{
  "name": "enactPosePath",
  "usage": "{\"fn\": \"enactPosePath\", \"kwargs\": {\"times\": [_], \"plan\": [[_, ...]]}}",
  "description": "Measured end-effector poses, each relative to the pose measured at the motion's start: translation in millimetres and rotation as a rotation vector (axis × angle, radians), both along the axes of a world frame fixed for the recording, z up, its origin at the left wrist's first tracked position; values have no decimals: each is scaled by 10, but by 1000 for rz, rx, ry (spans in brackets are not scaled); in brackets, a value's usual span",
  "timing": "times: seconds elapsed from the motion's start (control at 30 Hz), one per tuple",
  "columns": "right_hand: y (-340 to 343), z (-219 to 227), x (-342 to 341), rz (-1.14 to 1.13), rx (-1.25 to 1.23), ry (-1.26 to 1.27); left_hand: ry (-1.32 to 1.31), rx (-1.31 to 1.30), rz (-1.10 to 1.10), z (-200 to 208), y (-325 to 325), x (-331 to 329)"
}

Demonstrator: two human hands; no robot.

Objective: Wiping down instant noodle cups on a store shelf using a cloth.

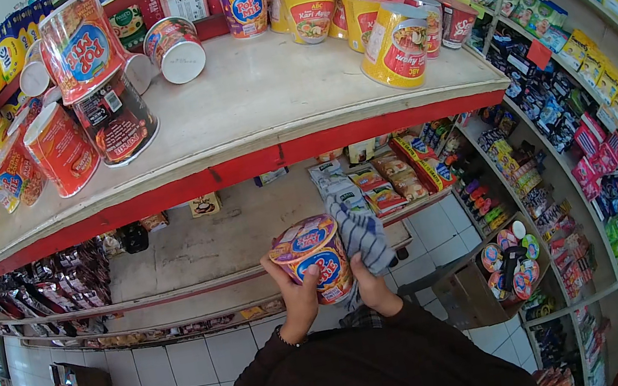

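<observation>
Your left hand (299, 298) is curled around the purple cup (312, 254), with its thumb on the front. Your right hand (376, 290) is bent around a gray striped cloth (360, 232) that touches the cup's right side. The cup is up in front of the lower shelf (172, 258). Red cups (62, 154) and yellow cups (393, 50) sit on the top shelf (267, 97)

Head view: worn fisheye, looking down — close over the hands (298, 298)
Upper shelf (239, 169): front edge bowing across, below the lens
</observation>
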State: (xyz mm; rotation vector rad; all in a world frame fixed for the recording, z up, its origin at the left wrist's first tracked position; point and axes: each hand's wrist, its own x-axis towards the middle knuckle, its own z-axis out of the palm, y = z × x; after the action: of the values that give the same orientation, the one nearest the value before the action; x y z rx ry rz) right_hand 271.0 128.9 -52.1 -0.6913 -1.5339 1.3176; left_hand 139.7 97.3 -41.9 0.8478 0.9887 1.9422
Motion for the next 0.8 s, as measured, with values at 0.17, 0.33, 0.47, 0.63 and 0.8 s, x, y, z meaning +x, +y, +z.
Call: {"fn": "enactPosePath", "kwargs": {"times": [0.17, 0.33, 0.47, 0.63, 0.8], "plan": [[-170, -391, -16, 169, -537, 330, -66, 106, -52, -3, 39, -139], [-182, -286, 65, 147, -400, 195, 28, 40, -235, -61, 59, -255], [-76, -42, 50, 19, -89, 0, 190, 105, -67, -37, 90, -190], [-159, 59, -76, -201, 455, -228, 14, 62, 5, -194, 0, -102], [-231, 104, 11, -244, 934, -457, -109, -30, -83, -36, -32, -266]]}}
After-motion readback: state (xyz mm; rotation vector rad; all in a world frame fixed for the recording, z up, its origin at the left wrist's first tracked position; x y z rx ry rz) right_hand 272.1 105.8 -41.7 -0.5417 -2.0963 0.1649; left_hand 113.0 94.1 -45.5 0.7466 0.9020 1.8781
